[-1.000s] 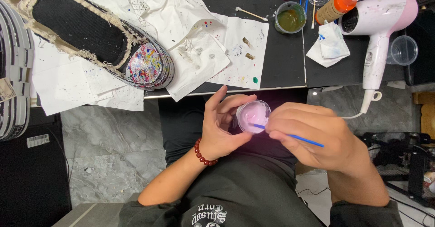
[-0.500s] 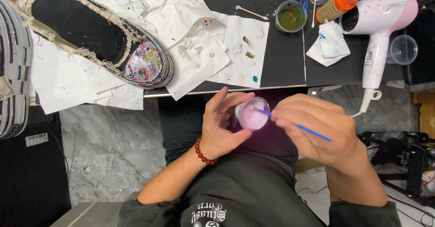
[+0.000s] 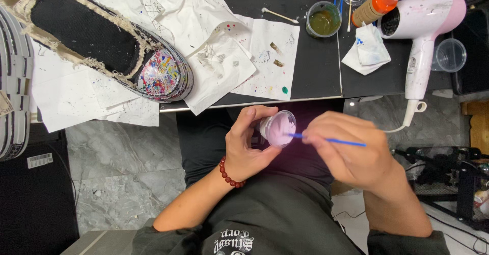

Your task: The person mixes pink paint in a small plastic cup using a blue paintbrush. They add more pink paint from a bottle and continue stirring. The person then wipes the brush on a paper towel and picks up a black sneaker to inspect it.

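Head view, looking down over the lap. The left hand (image 3: 249,145), a red bead bracelet (image 3: 230,175) at its wrist, is curled around a small clear cup (image 3: 277,128) of pale lilac paint, tilted so that its mouth faces the right hand. The right hand (image 3: 346,150), at 3 o'clock of the cup, pinches a thin blue stick (image 3: 331,141) whose tip lies inside the cup's mouth. Both hands are held below the near edge of the dark surface (image 3: 316,66), over the lap, close together but not touching. On the surface, at 10 o'clock of the cup, a paint-spattered shoe (image 3: 109,49) with a frayed collar rests on white paper sheets (image 3: 66,94). At 12 o'clock stands a cup of olive-green liquid (image 3: 323,21), with a cotton swab (image 3: 279,15) just to its left. At 1 o'clock lie an orange-capped bottle (image 3: 379,3), folded tissue (image 3: 367,49), and a pink hair dryer (image 3: 425,31), its handle reaching past the surface's edge. An empty clear cup (image 3: 451,55) sits at 2 o'clock.
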